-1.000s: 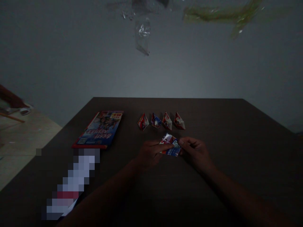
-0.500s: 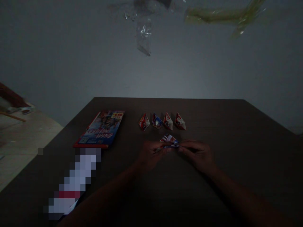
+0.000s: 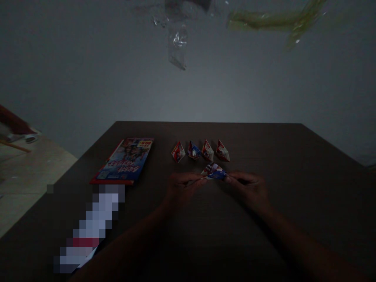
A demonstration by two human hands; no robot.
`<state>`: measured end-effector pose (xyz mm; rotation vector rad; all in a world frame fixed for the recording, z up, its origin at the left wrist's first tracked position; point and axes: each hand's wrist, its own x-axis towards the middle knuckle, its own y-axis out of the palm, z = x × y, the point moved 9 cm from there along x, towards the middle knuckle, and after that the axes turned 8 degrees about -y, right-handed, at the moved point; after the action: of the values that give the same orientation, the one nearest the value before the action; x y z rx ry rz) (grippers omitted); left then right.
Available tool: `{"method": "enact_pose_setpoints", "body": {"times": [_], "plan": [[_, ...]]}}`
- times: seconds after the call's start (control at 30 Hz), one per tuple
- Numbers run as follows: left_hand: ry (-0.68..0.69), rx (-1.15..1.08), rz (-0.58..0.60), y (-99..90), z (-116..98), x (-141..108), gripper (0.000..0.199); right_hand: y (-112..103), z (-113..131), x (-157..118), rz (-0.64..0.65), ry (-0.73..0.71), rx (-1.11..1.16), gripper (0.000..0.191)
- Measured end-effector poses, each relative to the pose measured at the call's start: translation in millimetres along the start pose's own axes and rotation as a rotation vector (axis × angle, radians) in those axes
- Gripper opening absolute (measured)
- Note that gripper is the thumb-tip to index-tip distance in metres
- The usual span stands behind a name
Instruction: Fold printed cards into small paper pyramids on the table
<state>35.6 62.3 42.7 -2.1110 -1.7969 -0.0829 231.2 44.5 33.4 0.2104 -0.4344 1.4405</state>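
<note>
Between my two hands is a folded paper boat [image 3: 216, 173], printed in blue, red and white, raised a little over the dark table [image 3: 205, 235]. My left hand [image 3: 183, 188] pinches its left end between thumb and fingers. At the opposite end my right hand [image 3: 249, 188] grips it the same way. Just beyond stands a row of several folded paper boats: a red one [image 3: 178, 152], a blue one [image 3: 194, 151], and red-and-white ones [image 3: 207, 151] to the right, ending with the last boat [image 3: 222, 151].
A stack of printed leaflets or a magazine [image 3: 125, 160] lies at the table's left. Nearer me is a blurred-out pale strip [image 3: 94, 223]. Behind the table rises a grey wall [image 3: 235, 86] with clear plastic [image 3: 178, 47] and yellowish tape [image 3: 264, 20].
My hands have drawn slightly apart, and the held paper has opened wider and tilted so more of its blue side shows. The row of boats stays put.
</note>
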Motion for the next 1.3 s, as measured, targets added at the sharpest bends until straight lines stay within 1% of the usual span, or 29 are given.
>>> {"method": "enact_pose_setpoints", "body": {"times": [0.17, 0.27, 0.3, 0.37, 0.47, 0.53, 0.6, 0.7, 0.87, 1.03, 1.13, 1.23, 1.3], "plan": [[0.001, 0.007, 0.006, 0.2, -0.1, -1.1, 0.011, 1.3, -0.9, -0.5, 0.004, 0.012, 0.03, 0.01], [-0.011, -0.033, 0.044, 1.3, 1.2, 0.6, 0.011, -1.6, 3.1, -0.7, 0.0, -0.038, 0.001, 0.007], [-0.023, -0.071, 0.059, 1.7, 2.1, 1.5, 0.014, -2.0, 5.9, -0.7, 0.005, -0.064, -0.023, 0.007], [-0.065, -0.16, 0.092, 3.2, 4.5, 3.0, 0.027, 0.4, 13.5, -0.6, 0.039, -0.131, -0.087, 0.006], [-0.139, -0.256, 0.167, 10.4, 7.6, 2.9, 0.047, 13.4, 26.6, -1.9, 0.161, -0.242, -0.154, 0.009], [-0.187, -0.284, 0.207, 15.6, 9.3, 1.4, 0.051, 22.0, 32.1, -3.6, 0.24, -0.289, -0.162, 0.011], [-0.222, -0.293, 0.214, 17.8, 10.6, 0.1, 0.05, 26.6, 33.7, -4.7, 0.281, -0.303, -0.168, 0.012], [-0.236, -0.254, 0.188, 16.5, 11.0, -0.2, 0.043, 27.7, 33.8, -5.2, 0.288, -0.312, -0.18, 0.012], [-0.226, -0.185, 0.12, 11.1, 9.9, 0.3, 0.029, 25.6, 34.9, -5.0, 0.252, -0.324, -0.199, 0.01], [-0.18, -0.15, 0.116, 12.1, 6.0, -1.9, 0.019, 25.3, 34.3, -5.7, 0.26, -0.314, -0.229, 0.008], [-0.194, -0.122, 0.106, 11.4, 8.7, -3.0, 0.023, 25.0, 33.6, -6.0, 0.265, -0.314, -0.227, 0.007], [-0.229, -0.112, 0.113, 12.0, 13.6, -3.1, 0.034, 24.6, 34.1, -5.9, 0.264, -0.327, -0.233, 0.007], [-0.233, -0.112, 0.127, 13.4, 15.2, -2.8, 0.034, 24.7, 35.6, -5.8, 0.266, -0.343, -0.235, 0.008]]}}
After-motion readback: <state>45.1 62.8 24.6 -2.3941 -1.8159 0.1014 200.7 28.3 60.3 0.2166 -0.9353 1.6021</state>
